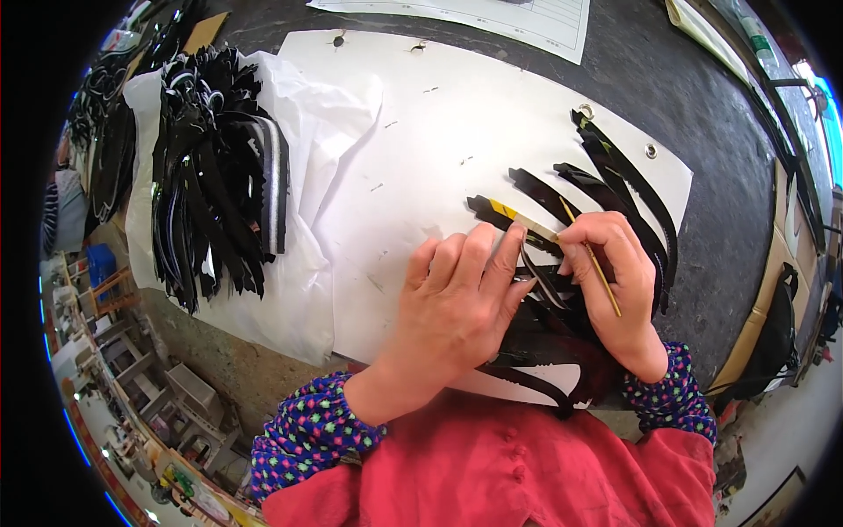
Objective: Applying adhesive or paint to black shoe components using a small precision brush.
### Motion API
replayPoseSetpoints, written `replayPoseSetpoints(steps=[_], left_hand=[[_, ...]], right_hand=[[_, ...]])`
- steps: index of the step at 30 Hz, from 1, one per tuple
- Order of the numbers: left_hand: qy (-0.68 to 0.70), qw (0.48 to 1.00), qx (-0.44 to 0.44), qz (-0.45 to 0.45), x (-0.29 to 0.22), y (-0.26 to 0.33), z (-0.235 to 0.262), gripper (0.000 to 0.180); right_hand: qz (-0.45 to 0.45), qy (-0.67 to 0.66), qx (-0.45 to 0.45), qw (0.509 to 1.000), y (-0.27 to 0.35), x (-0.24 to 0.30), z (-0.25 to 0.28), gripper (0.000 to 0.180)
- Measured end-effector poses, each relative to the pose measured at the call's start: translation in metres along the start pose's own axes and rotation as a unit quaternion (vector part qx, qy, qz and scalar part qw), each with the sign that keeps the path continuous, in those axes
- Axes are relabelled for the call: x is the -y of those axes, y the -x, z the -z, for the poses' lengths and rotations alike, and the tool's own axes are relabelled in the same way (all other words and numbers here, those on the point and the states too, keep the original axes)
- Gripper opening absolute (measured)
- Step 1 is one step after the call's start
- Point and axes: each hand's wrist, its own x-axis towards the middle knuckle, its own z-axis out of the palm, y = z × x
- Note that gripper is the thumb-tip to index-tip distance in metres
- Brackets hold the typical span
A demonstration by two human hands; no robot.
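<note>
My left hand (457, 294) is closed, thumb and index finger pinching a narrow dark strip (546, 285) above the white board. Beside those fingertips lies a black strip with a yellow patch and a pale section (502, 209). My right hand (615, 268) is closed around a thin yellow stick (602, 277), its far end slanting up past the fingers. The right fingertips meet the pale section's near end; whether they grip it too I cannot tell. Several curved black strips (645, 180) fan out beyond and beside my right hand. More dark material (553, 338) lies under both hands.
The white board (421, 132) rests on a dark table (711, 211). At the left, a thick bundle of black strips (206, 176) sits on white crumpled wrapping (307, 167). A printed sheet (527, 22) lies at the far edge, and cardboard (760, 299) at the right.
</note>
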Motion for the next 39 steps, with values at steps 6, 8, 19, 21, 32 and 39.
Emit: replayPoseSetpoints(steps=[6, 8, 19, 21, 32, 39], left_hand=[[-0.059, 0.998, -0.021, 0.008, 0.010, 0.008, 0.000, 0.057], [-0.070, 0.997, -0.020, 0.007, 0.010, 0.011, -0.001, 0.059], [-0.044, 0.999, -0.008, 0.012, 0.012, 0.017, -0.003, 0.060], [-0.048, 0.998, -0.034, 0.003, 0.012, 0.015, -0.004, 0.060], [-0.070, 0.997, -0.022, 0.020, 0.011, 0.014, -0.005, 0.061], [-0.062, 0.997, -0.030, 0.029, 0.012, 0.013, -0.005, 0.063]], right_hand=[[-0.004, 0.008, 0.003, 1.000, -0.004, -0.002, -0.003, 0.011], [-0.006, -0.012, -0.005, 1.000, -0.004, -0.002, -0.005, 0.011], [-0.004, 0.016, 0.019, 1.000, -0.008, 0.002, -0.011, 0.014], [0.019, 0.035, 0.013, 0.999, -0.008, 0.002, -0.013, 0.015], [0.162, 0.206, -0.003, 0.965, -0.009, 0.005, -0.015, 0.026], [0.173, 0.209, 0.009, 0.963, -0.008, 0.001, -0.015, 0.027]])
